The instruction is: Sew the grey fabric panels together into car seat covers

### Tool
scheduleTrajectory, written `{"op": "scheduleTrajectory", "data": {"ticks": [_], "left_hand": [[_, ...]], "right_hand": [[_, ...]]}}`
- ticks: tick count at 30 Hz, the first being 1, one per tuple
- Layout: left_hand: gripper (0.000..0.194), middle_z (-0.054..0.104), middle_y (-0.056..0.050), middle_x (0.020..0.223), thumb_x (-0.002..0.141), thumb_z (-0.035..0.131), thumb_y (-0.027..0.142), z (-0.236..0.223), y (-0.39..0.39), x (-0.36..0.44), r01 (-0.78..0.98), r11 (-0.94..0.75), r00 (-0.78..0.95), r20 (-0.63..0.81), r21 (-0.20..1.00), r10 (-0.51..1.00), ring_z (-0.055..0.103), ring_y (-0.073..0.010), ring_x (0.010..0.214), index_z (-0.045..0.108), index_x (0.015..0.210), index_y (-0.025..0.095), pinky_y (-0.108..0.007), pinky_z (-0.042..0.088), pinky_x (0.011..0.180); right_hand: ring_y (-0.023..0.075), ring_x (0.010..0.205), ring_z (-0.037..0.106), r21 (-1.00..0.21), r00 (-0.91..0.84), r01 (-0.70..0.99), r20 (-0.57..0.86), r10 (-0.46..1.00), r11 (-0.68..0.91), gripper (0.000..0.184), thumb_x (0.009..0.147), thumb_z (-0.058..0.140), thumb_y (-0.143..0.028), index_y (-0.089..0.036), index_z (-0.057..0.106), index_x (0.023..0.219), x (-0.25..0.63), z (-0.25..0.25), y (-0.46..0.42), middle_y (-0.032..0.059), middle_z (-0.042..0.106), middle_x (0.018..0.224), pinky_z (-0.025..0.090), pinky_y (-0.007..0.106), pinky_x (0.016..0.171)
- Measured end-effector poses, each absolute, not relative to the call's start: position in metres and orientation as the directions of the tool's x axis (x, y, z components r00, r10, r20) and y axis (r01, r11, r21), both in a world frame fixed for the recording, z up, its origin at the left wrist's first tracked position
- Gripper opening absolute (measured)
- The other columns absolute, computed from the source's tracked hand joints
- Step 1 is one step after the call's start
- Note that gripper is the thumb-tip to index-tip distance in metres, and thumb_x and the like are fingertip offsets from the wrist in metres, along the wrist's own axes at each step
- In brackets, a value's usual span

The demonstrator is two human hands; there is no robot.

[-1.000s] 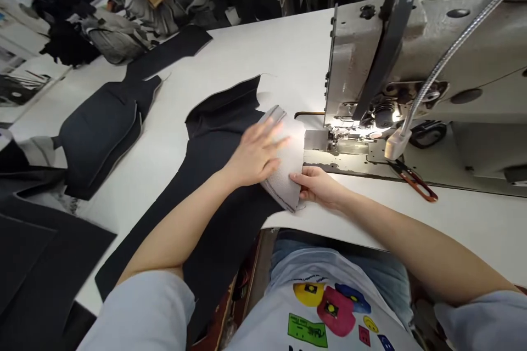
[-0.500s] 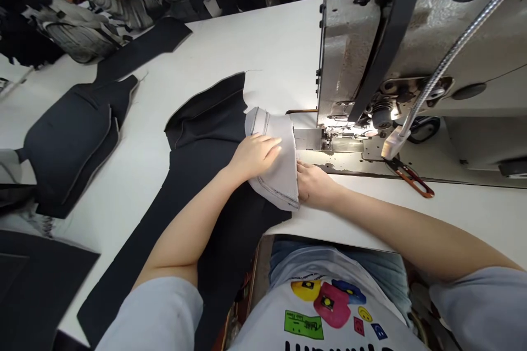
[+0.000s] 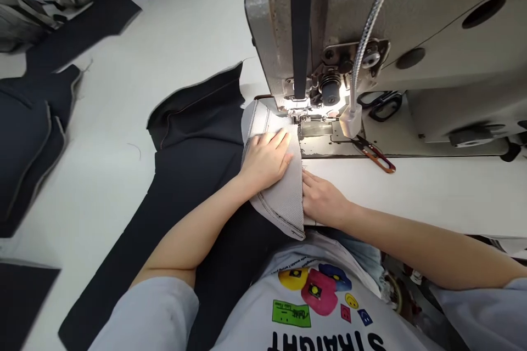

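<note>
My left hand lies flat, fingers stretched, on a folded grey mesh-backed piece that rests on a long dark fabric panel. My right hand presses against the grey piece's right edge, its fingertips hidden behind the fold. The front of the grey piece reaches the lit needle area of the grey sewing machine.
Orange-handled thread snips lie on the machine bed, with black scissors behind the flexible lamp arm. More dark cut panels lie at the left of the white table. Heaped fabric sits at the far left.
The view has moved closer to the machine. Both hands have slid the grey piece forward toward the needle, and my left hand has flattened on top of it.
</note>
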State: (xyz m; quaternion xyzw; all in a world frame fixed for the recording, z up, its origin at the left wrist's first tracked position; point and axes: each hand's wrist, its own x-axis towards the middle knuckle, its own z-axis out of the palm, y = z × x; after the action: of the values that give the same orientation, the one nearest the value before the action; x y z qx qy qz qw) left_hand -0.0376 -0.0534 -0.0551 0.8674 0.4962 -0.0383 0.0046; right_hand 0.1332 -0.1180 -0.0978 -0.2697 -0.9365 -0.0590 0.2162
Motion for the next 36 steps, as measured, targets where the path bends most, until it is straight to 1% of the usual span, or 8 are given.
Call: {"op": "scheduleTrajectory", "data": {"ticks": [4,6,9,14,19,23,29,36], "left_hand": [[0.054,0.057,-0.016,0.135,0.101,0.032,0.038,-0.057,-0.048,-0.028,0.897,-0.441,0.438,-0.067,-0.038,0.896,0.051,-0.0337,0.117,0.042,0.149,0.013,-0.045,0.043,0.094],[0.055,0.057,-0.018,0.132,0.101,0.032,0.038,-0.058,-0.047,-0.025,0.902,-0.429,0.426,-0.072,-0.038,0.902,0.051,-0.0341,0.115,0.042,0.148,0.012,-0.045,0.043,0.092],[0.054,0.050,-0.018,0.143,0.100,0.032,0.037,-0.059,-0.051,-0.023,0.905,-0.422,0.418,-0.069,-0.051,0.906,0.050,-0.0347,0.115,0.045,0.146,0.012,-0.046,0.043,0.091],[0.055,0.036,-0.013,0.158,0.101,0.029,0.035,-0.057,-0.054,-0.023,0.897,-0.439,0.430,-0.121,-0.053,0.894,0.047,-0.0347,0.121,0.043,0.148,0.010,-0.047,0.042,0.093],[0.055,0.037,-0.011,0.158,0.101,0.026,0.034,-0.055,-0.051,-0.019,0.901,-0.432,0.422,-0.148,-0.040,0.894,0.051,-0.0334,0.114,0.042,0.149,0.010,-0.047,0.043,0.093],[0.055,0.038,-0.011,0.157,0.101,0.028,0.033,-0.056,-0.050,-0.017,0.905,-0.422,0.412,-0.128,-0.064,0.902,0.052,-0.0332,0.111,0.042,0.149,0.011,-0.046,0.045,0.089],[0.054,0.042,-0.010,0.155,0.101,0.028,0.033,-0.054,-0.053,-0.019,0.900,-0.432,0.423,-0.112,-0.066,0.899,0.052,-0.0337,0.111,0.044,0.148,0.010,-0.046,0.045,0.088],[0.052,0.043,-0.010,0.155,0.100,0.031,0.033,-0.054,-0.051,-0.019,0.900,-0.435,0.429,-0.108,-0.041,0.897,0.052,-0.0327,0.112,0.045,0.147,0.013,-0.044,0.045,0.090]], "right_hand": [[0.0252,0.089,0.066,0.029,-0.802,0.474,0.427,0.418,0.880,0.024,0.087,0.052,-0.003,-0.008,0.075,0.090,0.139,-0.092,-0.112,0.0131,0.070,0.085,0.054,0.038,0.100],[0.0246,0.089,0.067,0.020,-0.804,0.469,0.423,0.418,0.883,0.025,0.087,0.052,-0.002,-0.009,0.075,0.091,0.141,-0.091,-0.110,0.0124,0.070,0.085,0.054,0.038,0.101],[0.0242,0.091,0.067,-0.016,-0.792,0.485,0.417,0.447,0.874,0.026,0.088,0.050,-0.003,-0.010,0.075,0.095,0.142,-0.092,-0.110,0.0124,0.071,0.087,0.052,0.039,0.104],[0.0253,0.092,0.067,-0.030,-0.758,0.506,0.461,0.461,0.862,0.026,0.087,0.051,-0.004,-0.009,0.075,0.095,0.140,-0.093,-0.112,0.0125,0.071,0.087,0.053,0.038,0.103],[0.0243,0.088,0.067,-0.019,-0.735,0.523,0.497,0.462,0.852,0.026,0.085,0.050,-0.003,-0.010,0.075,0.090,0.140,-0.093,-0.112,0.0113,0.071,0.083,0.054,0.037,0.102],[0.0234,0.090,0.067,-0.016,-0.740,0.518,0.493,0.457,0.855,0.030,0.088,0.048,-0.003,-0.011,0.075,0.097,0.140,-0.094,-0.113,0.0119,0.072,0.086,0.053,0.039,0.104],[0.0244,0.095,0.065,-0.093,-0.767,0.492,0.425,0.481,0.866,0.027,0.089,0.049,-0.005,-0.008,0.075,0.095,0.139,-0.097,-0.115,0.0167,0.071,0.090,0.049,0.045,0.107],[0.0244,0.093,0.065,-0.108,-0.772,0.494,0.402,0.492,0.863,0.028,0.088,0.049,-0.004,-0.008,0.075,0.097,0.143,-0.095,-0.114,0.0154,0.071,0.089,0.049,0.044,0.107]]}}
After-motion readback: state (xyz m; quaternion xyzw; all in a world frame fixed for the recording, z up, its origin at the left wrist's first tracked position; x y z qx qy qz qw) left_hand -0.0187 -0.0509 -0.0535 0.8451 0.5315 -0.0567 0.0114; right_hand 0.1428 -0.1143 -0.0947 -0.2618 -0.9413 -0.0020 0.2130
